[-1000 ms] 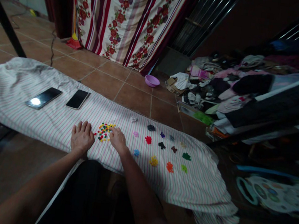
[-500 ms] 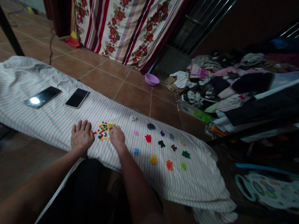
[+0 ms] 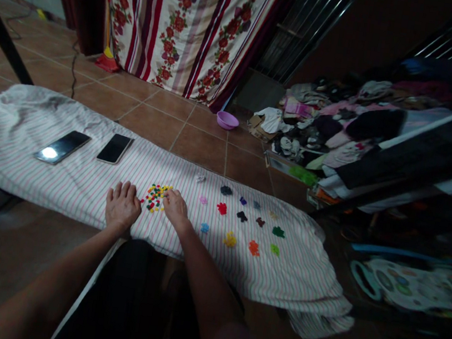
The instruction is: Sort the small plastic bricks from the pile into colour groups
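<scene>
My left hand [image 3: 123, 205] lies flat on the striped cloth [image 3: 181, 247], fingers stretched out, just left of a mixed pile of small coloured pieces [image 3: 154, 197]. Yellow, red, green and orange bits make up this pile; they look like beads. At its right edge is my right hand [image 3: 176, 206], fingers bent and pinched together. Whatever they may hold is too small to make out. Farther right, single-colour heaps are spread over the cloth, among them a red heap [image 3: 221, 209], a yellow heap [image 3: 230, 239], an orange heap [image 3: 254, 248] and a light blue heap [image 3: 205, 228].
Two phones, a larger one [image 3: 63, 147] and a smaller one [image 3: 114, 149], lie on the cloth to the left. Beyond it, a purple basin [image 3: 227, 120] stands on the tiled floor. Piled clothes [image 3: 333, 123] fill the right background.
My right hand has shifted slightly at the pile's edge, its fingertips drawn closer together. My left hand stays flat. The whole view has slid a little to the left.
</scene>
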`<state>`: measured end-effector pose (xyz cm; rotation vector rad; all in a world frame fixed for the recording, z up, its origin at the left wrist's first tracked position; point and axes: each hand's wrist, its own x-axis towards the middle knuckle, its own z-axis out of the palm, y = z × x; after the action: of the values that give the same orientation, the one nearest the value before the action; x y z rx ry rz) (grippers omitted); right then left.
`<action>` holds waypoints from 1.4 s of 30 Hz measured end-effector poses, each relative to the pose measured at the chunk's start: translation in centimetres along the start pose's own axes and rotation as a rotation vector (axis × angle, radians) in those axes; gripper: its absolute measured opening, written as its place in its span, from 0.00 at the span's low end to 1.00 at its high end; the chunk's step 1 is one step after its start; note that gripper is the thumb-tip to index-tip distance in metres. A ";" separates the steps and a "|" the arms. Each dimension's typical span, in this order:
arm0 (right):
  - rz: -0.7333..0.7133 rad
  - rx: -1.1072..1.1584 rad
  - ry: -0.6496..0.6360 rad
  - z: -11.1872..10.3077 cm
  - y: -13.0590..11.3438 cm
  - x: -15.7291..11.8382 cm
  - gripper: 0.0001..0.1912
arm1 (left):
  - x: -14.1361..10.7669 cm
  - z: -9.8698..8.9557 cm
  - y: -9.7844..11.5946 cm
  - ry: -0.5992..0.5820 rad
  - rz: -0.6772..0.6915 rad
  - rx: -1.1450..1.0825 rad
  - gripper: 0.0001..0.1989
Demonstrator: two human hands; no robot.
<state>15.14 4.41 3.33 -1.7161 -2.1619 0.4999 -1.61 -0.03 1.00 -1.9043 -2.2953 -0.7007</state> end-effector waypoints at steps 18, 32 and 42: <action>0.068 0.106 0.121 -0.3 2.7 -1.6 0.15 | 0.0 -0.4 0.1 -0.020 -0.005 0.015 0.25; 0.155 0.071 0.217 -2.9 7.7 -3.7 0.13 | -0.2 -0.9 0.3 -0.038 -0.011 -0.044 0.24; 0.245 0.109 0.418 -6.1 13.6 -6.5 0.16 | -0.3 -1.7 0.9 -0.028 -0.017 -0.059 0.24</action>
<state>31.05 1.30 2.10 -1.8404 -1.6193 0.2788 -1.07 -0.84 2.69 -1.9333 -2.3357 -0.7568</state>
